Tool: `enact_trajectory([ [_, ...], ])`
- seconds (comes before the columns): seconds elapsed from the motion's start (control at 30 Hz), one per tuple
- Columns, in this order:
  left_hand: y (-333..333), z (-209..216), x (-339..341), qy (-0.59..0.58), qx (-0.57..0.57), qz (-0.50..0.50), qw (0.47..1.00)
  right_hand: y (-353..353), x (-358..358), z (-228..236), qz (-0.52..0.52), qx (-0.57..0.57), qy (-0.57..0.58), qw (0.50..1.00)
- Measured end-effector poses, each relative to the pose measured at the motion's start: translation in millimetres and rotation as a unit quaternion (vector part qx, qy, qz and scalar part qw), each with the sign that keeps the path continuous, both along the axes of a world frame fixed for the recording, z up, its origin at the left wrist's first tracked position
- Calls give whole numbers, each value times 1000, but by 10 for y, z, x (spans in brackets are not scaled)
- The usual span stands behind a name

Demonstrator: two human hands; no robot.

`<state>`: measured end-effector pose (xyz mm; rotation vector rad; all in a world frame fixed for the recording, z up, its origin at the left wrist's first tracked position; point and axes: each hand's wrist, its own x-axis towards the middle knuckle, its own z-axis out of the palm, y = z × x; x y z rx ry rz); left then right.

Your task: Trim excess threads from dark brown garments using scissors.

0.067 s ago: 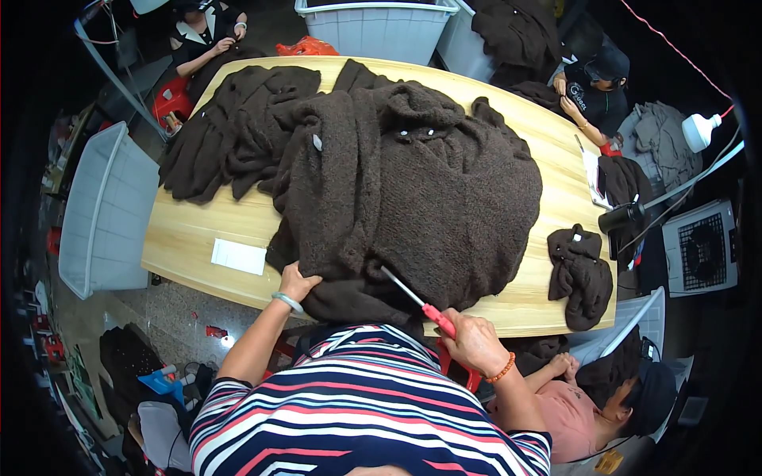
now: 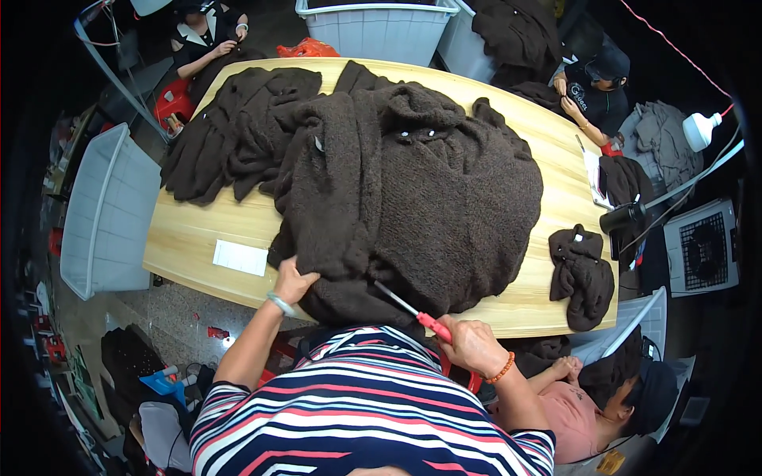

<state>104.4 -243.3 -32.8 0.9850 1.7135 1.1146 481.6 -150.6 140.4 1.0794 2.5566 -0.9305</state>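
Garment workshop, worktable (image 2: 186, 242), heaped garments (image 2: 460, 206), bins (image 2: 373, 36)

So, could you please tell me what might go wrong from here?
The red-handled tool in the right hand could snag the dark brown knit fabric, as its metal tip appears to touch it. A slip leftward might also catch the left hand, which is at the fabric nearby. And the fabric bunched along the wood-grain table's near edge may slide off.

Left of me: white paper slip (image 2: 240, 258) on the table (image 2: 186, 234), pale plastic bin (image 2: 99, 218) beside its end. Across from me: red bag (image 2: 309, 48), second bin (image 2: 377, 38). My right: white bulb (image 2: 700, 132).
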Motion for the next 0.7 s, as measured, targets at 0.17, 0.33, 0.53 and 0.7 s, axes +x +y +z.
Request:
enact_trajectory([
  [0.17, 136, 2135, 213, 48, 222, 11, 974, 10, -264, -128, 104, -60, -15, 993],
  [0.33, 318, 2879, 561, -181, 359, 14, 915, 169, -1108, -147, 192, -3, 135, 972],
  [0.53, 1049, 3003, 721, 40, 436, -171, 883, 527, -1310, -589, 139, 120, 449, 874],
  [0.7, 1671, 3055, 976, 203, 520, -276, 782, 1395, -684, -358, -76, 82, 531, 840],
])
